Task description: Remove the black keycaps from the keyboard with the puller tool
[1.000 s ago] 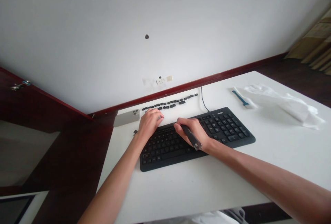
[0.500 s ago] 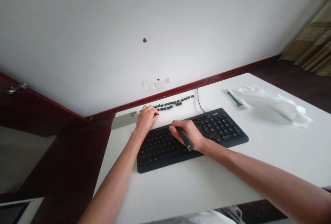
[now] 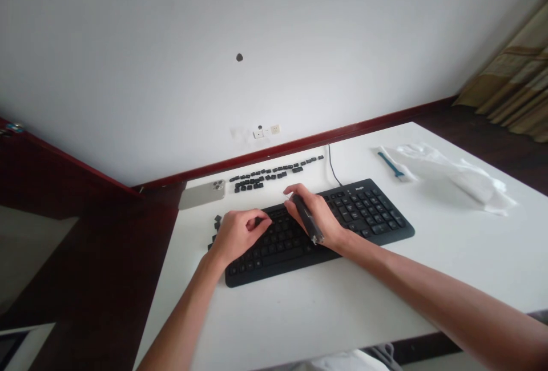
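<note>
Your right hand point(image 3: 322, 216) grips one slim black tool point(image 3: 303, 214) above the one black keyboard point(image 3: 363, 211); your left hand point(image 3: 240, 237) curls narrowly over its left keys, with two rows of loose keycaps point(image 3: 274, 178) on the worktop point(image 3: 299, 314) beyond.

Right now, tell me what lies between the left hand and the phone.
In the head view, a few loose black keycaps lie on the white desk between the left hand and the phone.
</note>
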The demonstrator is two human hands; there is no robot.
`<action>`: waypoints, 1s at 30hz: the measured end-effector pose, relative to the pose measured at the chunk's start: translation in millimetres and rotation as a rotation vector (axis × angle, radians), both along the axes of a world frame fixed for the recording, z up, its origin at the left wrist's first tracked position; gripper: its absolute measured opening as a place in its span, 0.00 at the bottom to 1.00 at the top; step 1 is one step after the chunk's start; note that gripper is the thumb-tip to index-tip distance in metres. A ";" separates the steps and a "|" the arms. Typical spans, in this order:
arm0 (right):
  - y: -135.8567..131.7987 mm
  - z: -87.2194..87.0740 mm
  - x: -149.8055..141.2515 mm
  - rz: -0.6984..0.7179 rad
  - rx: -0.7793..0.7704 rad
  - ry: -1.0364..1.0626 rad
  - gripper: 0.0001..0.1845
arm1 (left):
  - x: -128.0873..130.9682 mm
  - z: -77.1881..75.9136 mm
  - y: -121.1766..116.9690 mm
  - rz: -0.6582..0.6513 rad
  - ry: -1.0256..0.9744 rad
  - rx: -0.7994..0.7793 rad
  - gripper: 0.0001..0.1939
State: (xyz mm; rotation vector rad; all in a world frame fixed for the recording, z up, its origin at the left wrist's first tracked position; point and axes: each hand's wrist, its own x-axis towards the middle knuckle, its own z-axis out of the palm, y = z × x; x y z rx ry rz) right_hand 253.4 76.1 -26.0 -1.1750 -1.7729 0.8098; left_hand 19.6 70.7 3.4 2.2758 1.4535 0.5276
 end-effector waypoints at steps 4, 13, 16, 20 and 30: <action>-0.1 0.1 0.0 0.046 0.028 -0.044 0.06 | 4.3 1.5 -3.6 -0.045 0.008 -0.064 0.15; -1.1 9.7 5.6 0.206 -0.101 -0.152 0.07 | 9.5 3.6 -8.3 -0.033 0.009 -0.120 0.12; 0.7 12.8 5.3 0.231 -0.147 -0.176 0.09 | 10.6 5.0 -9.6 -0.023 -0.026 -0.155 0.12; 3.7 15.5 5.4 0.280 -0.163 -0.212 0.09 | 14.5 6.6 -13.4 -0.034 -0.075 -0.214 0.12; 4.8 20.7 4.4 0.324 -0.199 -0.220 0.08 | 11.1 5.5 -13.7 0.028 -0.031 -0.206 0.11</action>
